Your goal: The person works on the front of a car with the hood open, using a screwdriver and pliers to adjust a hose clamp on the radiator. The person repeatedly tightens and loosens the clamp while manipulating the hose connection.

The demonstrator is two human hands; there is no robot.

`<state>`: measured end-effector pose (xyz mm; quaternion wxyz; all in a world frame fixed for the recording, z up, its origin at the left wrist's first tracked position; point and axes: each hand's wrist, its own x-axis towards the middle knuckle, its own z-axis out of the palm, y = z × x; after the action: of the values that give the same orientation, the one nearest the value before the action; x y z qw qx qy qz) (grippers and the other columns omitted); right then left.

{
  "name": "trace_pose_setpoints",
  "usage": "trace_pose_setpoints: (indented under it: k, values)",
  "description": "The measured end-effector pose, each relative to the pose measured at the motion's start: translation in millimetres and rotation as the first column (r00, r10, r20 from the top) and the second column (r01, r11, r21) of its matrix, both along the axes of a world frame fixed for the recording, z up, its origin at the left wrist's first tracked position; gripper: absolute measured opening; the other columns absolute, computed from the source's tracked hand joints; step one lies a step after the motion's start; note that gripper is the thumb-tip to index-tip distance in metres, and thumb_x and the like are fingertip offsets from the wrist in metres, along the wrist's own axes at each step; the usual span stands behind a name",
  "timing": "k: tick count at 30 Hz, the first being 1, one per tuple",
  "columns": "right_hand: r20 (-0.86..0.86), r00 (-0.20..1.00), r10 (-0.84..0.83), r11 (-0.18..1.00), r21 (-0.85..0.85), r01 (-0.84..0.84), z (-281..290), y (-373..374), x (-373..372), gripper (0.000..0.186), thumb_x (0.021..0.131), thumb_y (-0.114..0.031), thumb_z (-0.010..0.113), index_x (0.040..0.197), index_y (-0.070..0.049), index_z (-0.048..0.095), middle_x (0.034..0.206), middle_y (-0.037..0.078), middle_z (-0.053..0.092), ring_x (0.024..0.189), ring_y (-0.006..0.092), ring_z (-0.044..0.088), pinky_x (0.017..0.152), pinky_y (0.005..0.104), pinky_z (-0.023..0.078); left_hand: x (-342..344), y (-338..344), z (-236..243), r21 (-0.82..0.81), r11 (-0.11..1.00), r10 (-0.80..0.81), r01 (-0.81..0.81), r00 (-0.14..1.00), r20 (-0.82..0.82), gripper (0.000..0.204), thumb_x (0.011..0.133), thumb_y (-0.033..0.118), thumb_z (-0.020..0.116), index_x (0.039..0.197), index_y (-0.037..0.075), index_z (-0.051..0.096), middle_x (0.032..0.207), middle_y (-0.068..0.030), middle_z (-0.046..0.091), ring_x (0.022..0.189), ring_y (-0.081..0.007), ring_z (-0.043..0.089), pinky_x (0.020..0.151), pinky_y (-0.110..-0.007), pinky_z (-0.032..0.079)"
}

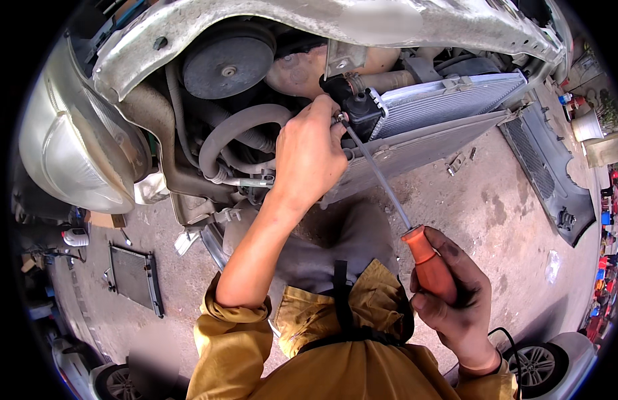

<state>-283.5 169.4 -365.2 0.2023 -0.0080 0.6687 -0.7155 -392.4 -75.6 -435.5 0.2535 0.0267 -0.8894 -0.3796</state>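
My right hand (459,300) is wrapped round the orange handle of a long screwdriver (382,181). Its steel shaft slants up and left to a small metal piece by the corner of a radiator (449,103), which has a black plastic end tank (362,110). Right at the screwdriver's tip, my left hand (311,155) has its fingers bent in a pinch; what lies between them is hidden. A thick grey hose (219,137) curves just left of that hand. Past my fingertips, a clamped hose (385,81) joins a black elbow.
Above my hands spans the car's metal front crossmember (269,10). A headlight (69,147) is at the left, near a round black part (229,67). On the ground lie another radiator (135,277) and a dark plastic panel (549,177). Car wheels (539,368) show at the lower edges.
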Motion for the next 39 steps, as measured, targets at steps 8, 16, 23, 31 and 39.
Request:
trace_pose_setpoints:
  k: [8, 16, 23, 31, 39]
  values:
    - [-0.444, 0.796, 0.412, 0.791, 0.608, -0.07, 22, 5, -12, 0.063, 0.081, 0.005, 0.068, 0.14, 0.011, 0.048, 0.126, 0.025, 0.06, 0.097, 0.0292, 0.066, 0.087, 0.0342, 0.053, 1, -6, 5, -0.079, 0.995, -0.049, 0.06, 0.989, 0.137, 0.016, 0.087, 0.002, 0.065, 0.099, -0.006, 0.057, 0.098, -0.0301, 0.068, 0.092, -0.049, 0.066, 0.079, -0.055, 0.051]
    - [-0.393, 0.659, 0.641, 0.436, 0.893, 0.109, 24, 3, -4, 0.067, 0.079, 0.001, 0.07, 0.143, 0.008, 0.048, 0.108, 0.023, 0.063, 0.08, 0.0333, 0.066, 0.061, 0.0401, 0.053, -2, -4, 17, -0.262, 0.96, -0.009, 0.096, 0.949, 0.314, 0.012, 0.088, 0.006, 0.064, 0.091, -0.005, 0.061, 0.081, -0.0282, 0.068, 0.083, -0.0483, 0.067, 0.077, -0.055, 0.052]
    - [-0.321, 0.739, 0.592, 0.571, 0.814, -0.104, 16, 8, -17, 0.077, 0.074, 0.007, 0.065, 0.147, 0.009, 0.04, 0.106, 0.027, 0.061, 0.076, 0.0393, 0.064, 0.063, 0.0441, 0.053, -3, -1, 3, -0.159, 0.986, -0.014, 0.04, 0.987, 0.16, 0.011, 0.088, 0.005, 0.065, 0.085, -0.004, 0.06, 0.078, -0.0279, 0.066, 0.078, -0.0486, 0.065, 0.071, -0.055, 0.05]
    - [-0.438, 0.768, 0.466, 0.788, 0.6, -0.136, 8, 7, -14, 0.071, 0.072, 0.009, 0.06, 0.142, 0.014, 0.044, 0.121, 0.028, 0.062, 0.099, 0.0358, 0.065, 0.085, 0.039, 0.052, -2, -3, 3, -0.104, 0.993, -0.04, 0.054, 0.991, 0.127, 0.013, 0.087, 0.001, 0.066, 0.08, -0.005, 0.058, 0.072, -0.0296, 0.062, 0.075, -0.0495, 0.063, 0.066, -0.053, 0.048]
    - [0.038, 0.982, 0.188, 0.931, 0.312, -0.19, 24, -3, -10, 0.074, 0.076, 0.005, 0.066, 0.145, 0.011, 0.043, 0.128, 0.017, 0.061, 0.088, 0.011, 0.06, 0.077, 0.0254, 0.051, -2, -4, 3, -0.119, 0.991, -0.05, 0.062, 0.993, 0.108, 0.012, 0.088, 0.003, 0.065, 0.082, -0.006, 0.059, 0.076, -0.028, 0.064, 0.076, -0.0491, 0.063, 0.068, -0.054, 0.048]
